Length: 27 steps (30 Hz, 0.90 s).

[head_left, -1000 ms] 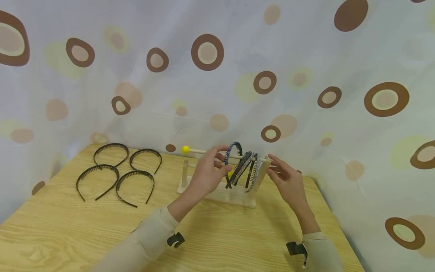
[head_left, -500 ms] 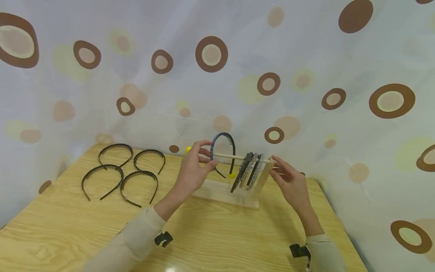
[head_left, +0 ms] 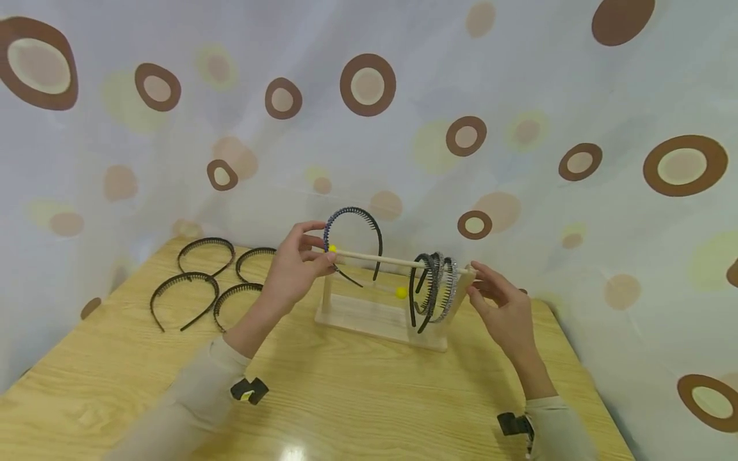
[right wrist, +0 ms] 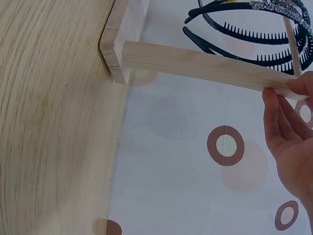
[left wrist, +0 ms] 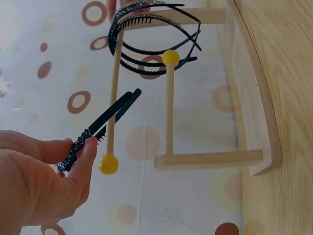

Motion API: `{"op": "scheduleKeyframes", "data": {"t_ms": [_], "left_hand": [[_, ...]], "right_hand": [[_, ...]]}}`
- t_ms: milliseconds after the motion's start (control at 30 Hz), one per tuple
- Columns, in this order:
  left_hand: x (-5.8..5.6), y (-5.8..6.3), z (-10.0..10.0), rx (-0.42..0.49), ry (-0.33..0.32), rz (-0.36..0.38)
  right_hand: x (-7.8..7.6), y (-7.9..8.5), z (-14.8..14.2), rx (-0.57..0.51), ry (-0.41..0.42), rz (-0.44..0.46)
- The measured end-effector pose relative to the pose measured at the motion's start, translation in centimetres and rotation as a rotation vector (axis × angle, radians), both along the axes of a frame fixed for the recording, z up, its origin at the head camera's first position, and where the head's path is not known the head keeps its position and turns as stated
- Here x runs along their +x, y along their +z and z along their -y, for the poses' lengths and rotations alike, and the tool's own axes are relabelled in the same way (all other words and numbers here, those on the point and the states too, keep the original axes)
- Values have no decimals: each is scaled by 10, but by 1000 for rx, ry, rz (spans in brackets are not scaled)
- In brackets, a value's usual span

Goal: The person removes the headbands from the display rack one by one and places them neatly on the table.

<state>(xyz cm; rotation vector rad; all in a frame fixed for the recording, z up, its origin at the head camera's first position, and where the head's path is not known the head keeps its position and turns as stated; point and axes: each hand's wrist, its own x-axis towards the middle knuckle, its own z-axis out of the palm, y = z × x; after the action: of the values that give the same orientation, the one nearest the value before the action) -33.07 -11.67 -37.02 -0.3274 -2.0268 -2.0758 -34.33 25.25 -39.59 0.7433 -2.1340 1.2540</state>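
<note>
My left hand [head_left: 291, 269] pinches a blue glittery headband [head_left: 352, 209] with black comb teeth, close to the yellow ball [head_left: 332, 248] that ends the stand's upper rod [head_left: 386, 259]. In the left wrist view this headband [left wrist: 78, 147] stands between thumb and fingers, its black legs overlapping the rod. My right hand [head_left: 506, 310] grips the top of the wooden stand's right upright [right wrist: 195, 66] between thumb and fingers. Several silver and dark glittery headbands [head_left: 451, 294] hang on the upper rod beside that upright. The stand's flat base [head_left: 369, 314] rests on the table.
On the left of the wooden table [head_left: 369, 397] lie several black toothed headbands [head_left: 184, 276], one partly behind my left arm. A lower rod ends in another yellow ball [head_left: 401, 292]. Behind the table hangs a white curtain [head_left: 426, 83] with brown circles.
My left hand has drawn the blue headband leftward along the upper rod, away from the others, to the yellow ball end. My right hand keeps its grip on the upright.
</note>
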Motion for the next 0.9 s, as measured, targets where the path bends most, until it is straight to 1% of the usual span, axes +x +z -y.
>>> {"op": "scheduleKeyframes", "data": {"t_ms": [100, 267, 400, 533, 600, 667, 733, 900], "left_hand": [[0, 3, 14, 23, -6, 25], [0, 8, 37, 56, 0, 45], [-1, 9, 56, 56, 31, 53], [-5, 8, 68, 55, 67, 76], [-9, 4, 72, 58, 81, 97], [-15, -2, 75, 59, 88, 127], [-23, -11, 77, 62, 85, 157], [-49, -39, 83, 33, 46, 213]], "right_hand": [[0, 1, -2, 2, -11, -7], [1, 1, -7, -10, -39, 29], [1, 1, -10, -21, -59, 41], [1, 0, -16, -21, -94, 44], [2, 0, -19, -14, -113, 47], [3, 0, -22, -6, -128, 53], [4, 1, -25, 2, -142, 53], [4, 3, -31, -2, -171, 51]]}}
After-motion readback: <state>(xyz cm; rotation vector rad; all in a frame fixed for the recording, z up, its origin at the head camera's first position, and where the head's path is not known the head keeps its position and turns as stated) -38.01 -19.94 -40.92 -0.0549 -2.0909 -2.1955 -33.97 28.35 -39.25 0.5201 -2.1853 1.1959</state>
